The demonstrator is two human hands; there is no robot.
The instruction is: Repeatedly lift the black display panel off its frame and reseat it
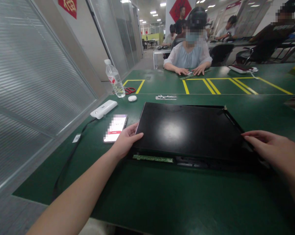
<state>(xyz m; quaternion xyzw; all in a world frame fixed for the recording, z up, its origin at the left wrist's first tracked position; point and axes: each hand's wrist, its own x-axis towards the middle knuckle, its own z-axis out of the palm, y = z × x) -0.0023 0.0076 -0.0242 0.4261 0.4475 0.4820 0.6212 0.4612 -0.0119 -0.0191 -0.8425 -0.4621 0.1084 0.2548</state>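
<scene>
From where I stand, the flat black screen (181,130) sits over a dark frame (232,119) on the green table (128,192), set back from the near edge and well in from the left edge. The left hand (126,139) pinches the screen's left side, thumb on the face and fingers tucked beneath. The right hand (267,143) has thumb and forefinger drawn together at the opposite side; whether they grip screen, frame or both, I cannot tell.

I'd guess the screen is light for its width, stiff but thin, and brittle if bent or twisted. Its face throws back the ceiling light, so it looks smooth and probably slick under a thumb. I'd take it by the two short sides, both hands level, fingers underneath, and keep pressure off the middle. A green circuit strip (152,159) shows along the side facing the table's near edge; it looks delicate, so I'd keep fingers away from there. The corners would likely chip first if knocked.
</scene>
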